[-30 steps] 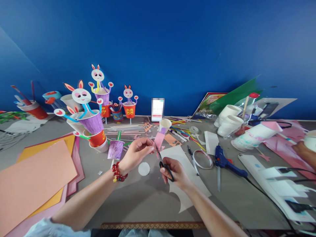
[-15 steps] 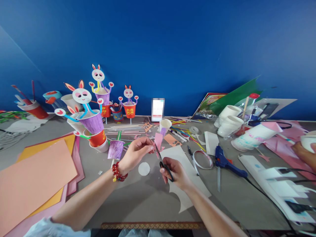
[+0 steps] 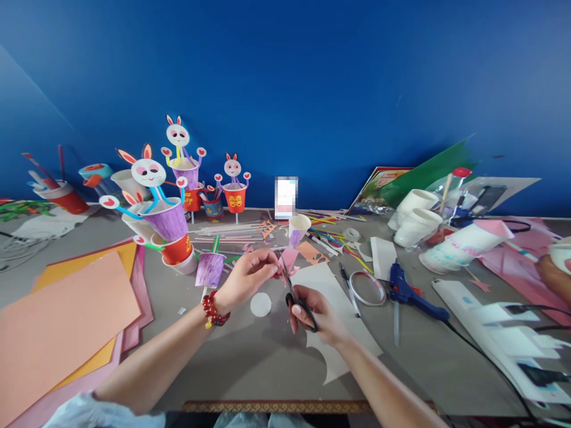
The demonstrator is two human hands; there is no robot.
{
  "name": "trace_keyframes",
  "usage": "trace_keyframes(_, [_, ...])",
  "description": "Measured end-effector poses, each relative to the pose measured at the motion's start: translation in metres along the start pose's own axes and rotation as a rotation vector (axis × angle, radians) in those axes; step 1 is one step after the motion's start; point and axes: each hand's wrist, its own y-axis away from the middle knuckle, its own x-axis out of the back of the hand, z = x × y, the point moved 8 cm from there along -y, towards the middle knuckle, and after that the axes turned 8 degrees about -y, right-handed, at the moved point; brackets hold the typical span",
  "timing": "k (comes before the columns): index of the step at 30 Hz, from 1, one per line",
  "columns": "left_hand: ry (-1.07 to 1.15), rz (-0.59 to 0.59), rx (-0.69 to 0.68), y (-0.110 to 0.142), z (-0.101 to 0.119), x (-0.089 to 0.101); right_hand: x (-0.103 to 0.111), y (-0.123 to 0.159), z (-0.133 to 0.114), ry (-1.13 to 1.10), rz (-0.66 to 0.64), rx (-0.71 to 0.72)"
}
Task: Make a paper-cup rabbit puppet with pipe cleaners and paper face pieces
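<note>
My left hand (image 3: 253,274) is closed in a pinch on a piece of pink paper (image 3: 289,259) above the middle of the table. The fingers of my right hand (image 3: 314,314) are in the black handles of a pair of scissors (image 3: 300,303). Its blades point up and away, at the pink paper beside my left fingertips. Below my hands lies a white paper circle (image 3: 260,304). A white sheet with cut-out edges (image 3: 341,333) is under and beside my right hand. A purple-coloured paper cup (image 3: 209,270) lies left of my left hand.
Rabbit figures on paper cups (image 3: 163,221) stand at the left, behind stacked coloured paper (image 3: 66,309). To the right are a roll of tape (image 3: 366,288), a blue glue gun (image 3: 413,297) and a power strip (image 3: 495,339). Another person's hand (image 3: 553,276) holds a cup at the right edge.
The scissor handles have opened wider in my right hand, and the blades sit a little differently against the pink paper. The pink paper has tilted. My left hand has barely moved.
</note>
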Motion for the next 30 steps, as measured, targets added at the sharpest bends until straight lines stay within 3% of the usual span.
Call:
trace_keyframes(7, [-0.118,-0.043,0.091,0.0,-0.003,0.001,0.003,0.0,0.002,-0.009,0.01,-0.001])
trace_keyframes(14, [-0.106,-0.063,0.072,-0.001,-0.001,0.0,0.005,0.0,0.006,-0.013,0.025,-0.016])
trace_keyframes(21, [-0.137,-0.059,0.051,-0.001,0.002,0.003,-0.002,0.002,0.006,-0.075,-0.089,-0.029])
trace_keyframes(26, [-0.437,0.079,-0.063,0.001,0.019,0.013,-0.006,0.003,0.001,-0.04,-0.102,-0.027])
trace_keyframes(30, [-0.647,0.021,-0.138,0.001,0.029,0.01,-0.005,0.003,-0.003,-0.014,-0.064,-0.022])
